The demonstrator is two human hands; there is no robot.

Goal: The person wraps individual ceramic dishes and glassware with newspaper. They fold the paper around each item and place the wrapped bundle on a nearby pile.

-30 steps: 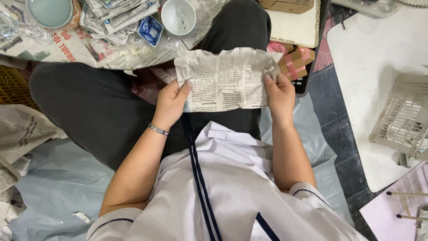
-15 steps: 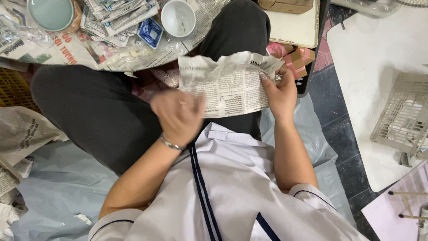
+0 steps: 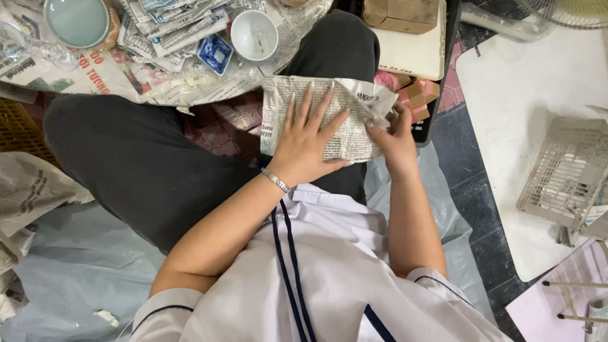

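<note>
left hand (image 3: 308,140) lies flat over the middle of the newspaper sheet (image 3: 354,107), hiding its print and whatever is under it. right hand (image 3: 396,140) palm hidden. pale bowl (image 3: 77,20) and wooden box (image 3: 400,12) cut by top edge; basket (image 3: 567,177) cut at right.

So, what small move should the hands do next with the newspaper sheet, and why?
Probably slide the flat left hand outward across the newspaper sheet to smooth it. The sheet looks crumpled on the lap, the left palm lies spread on it, and the right hand grips its right edge.
</note>
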